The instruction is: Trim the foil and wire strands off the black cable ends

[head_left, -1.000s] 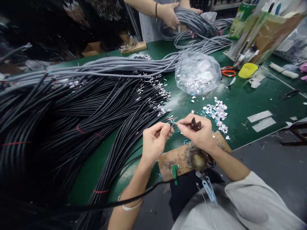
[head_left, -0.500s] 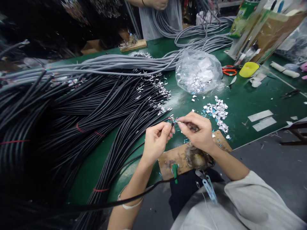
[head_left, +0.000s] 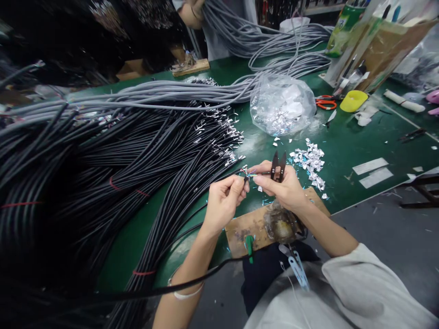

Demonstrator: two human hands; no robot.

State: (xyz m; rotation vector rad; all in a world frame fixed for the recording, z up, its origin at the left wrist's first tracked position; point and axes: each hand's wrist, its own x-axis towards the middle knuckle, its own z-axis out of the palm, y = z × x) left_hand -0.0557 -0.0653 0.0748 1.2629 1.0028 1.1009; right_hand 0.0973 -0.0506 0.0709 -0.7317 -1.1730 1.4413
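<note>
My left hand (head_left: 224, 196) pinches the end of a black cable (head_left: 246, 178), from which thin coloured wires (head_left: 251, 175) fan out. Thumb and forefinger of my right hand (head_left: 283, 185) are closed at those wires. The same hand carries dark thread snips (head_left: 278, 167) in its palm, with the two blades apart and pointing away from me. Just left of my hands lies a large bundle of black cables (head_left: 185, 183), their stripped ends showing silvery foil.
Grey cables (head_left: 164, 93) cross the green table (head_left: 363, 137) behind the black ones. A clear bag of scraps (head_left: 283, 105), foil scraps (head_left: 310, 160) and orange-handled scissors (head_left: 325, 102) lie to the right. A wooden board (head_left: 247, 228) is at the near edge. Another person's hand (head_left: 192, 13) holds grey cables opposite.
The snips in my right hand have swung up, so their blades now show above my fingers. My left hand stays on the cable. Across the table, the other person's hand has moved left with grey cables.
</note>
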